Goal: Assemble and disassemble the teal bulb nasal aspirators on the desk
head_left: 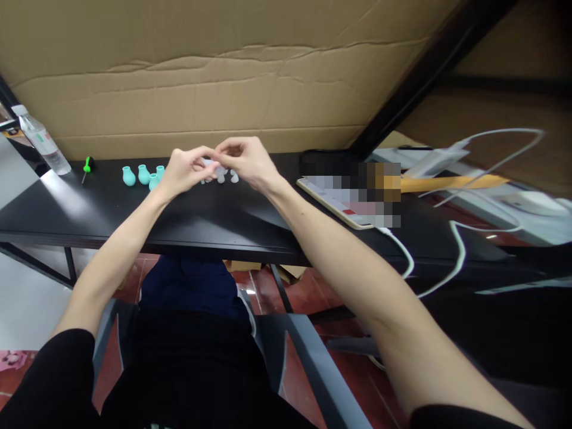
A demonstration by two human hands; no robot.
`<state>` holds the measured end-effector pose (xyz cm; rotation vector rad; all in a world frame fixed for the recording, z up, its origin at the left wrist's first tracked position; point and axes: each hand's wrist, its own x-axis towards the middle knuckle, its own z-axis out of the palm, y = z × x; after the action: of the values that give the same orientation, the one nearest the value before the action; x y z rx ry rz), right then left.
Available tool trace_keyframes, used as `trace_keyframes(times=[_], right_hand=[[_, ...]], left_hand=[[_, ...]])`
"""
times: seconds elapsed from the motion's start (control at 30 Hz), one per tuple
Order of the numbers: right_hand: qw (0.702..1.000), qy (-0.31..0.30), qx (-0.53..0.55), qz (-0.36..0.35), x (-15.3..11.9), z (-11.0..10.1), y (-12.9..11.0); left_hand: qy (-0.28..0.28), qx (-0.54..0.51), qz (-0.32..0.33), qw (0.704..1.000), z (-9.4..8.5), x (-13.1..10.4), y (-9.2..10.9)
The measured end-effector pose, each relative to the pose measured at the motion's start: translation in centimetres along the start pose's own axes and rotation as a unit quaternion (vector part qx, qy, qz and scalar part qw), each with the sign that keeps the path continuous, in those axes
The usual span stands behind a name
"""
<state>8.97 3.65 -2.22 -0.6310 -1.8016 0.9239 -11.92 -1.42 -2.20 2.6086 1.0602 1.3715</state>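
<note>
Over the back of the black desk, my left hand is closed in a pinch on a small translucent white piece. My right hand meets it from the right, thumb and forefinger pressed together beside the piece. Whatever lies between those right fingertips is too small to make out. Below the hands, several small whitish pieces lie on the desk, partly hidden by the fingers. Several turquoise vase-shaped pieces stand left of my left hand, one partly behind the wrist.
A green-and-black screwdriver and a clear water bottle are at the left of the desk. To the right lies a phone or tablet with a white cable. A cardboard panel closes off the back.
</note>
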Motion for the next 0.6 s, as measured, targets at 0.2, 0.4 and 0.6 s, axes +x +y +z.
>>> trace_keyframes(times=[0.2, 0.4, 0.6], right_hand=[[0.991, -0.030, 0.106, 0.071, 0.2, -0.1, 0.6], [0.994, -0.013, 0.106, 0.040, 0.2, -1.2, 0.1], [0.998, -0.021, 0.059, -0.021, 0.0, -1.0, -0.5]], left_hand=[[0.003, -0.030, -0.027, 0.999, 0.2, 0.2, 0.4], [0.012, -0.048, -0.055, 0.997, -1.8, 0.1, -1.2], [0.016, -0.045, -0.073, 0.996, -1.9, 0.2, -0.9]])
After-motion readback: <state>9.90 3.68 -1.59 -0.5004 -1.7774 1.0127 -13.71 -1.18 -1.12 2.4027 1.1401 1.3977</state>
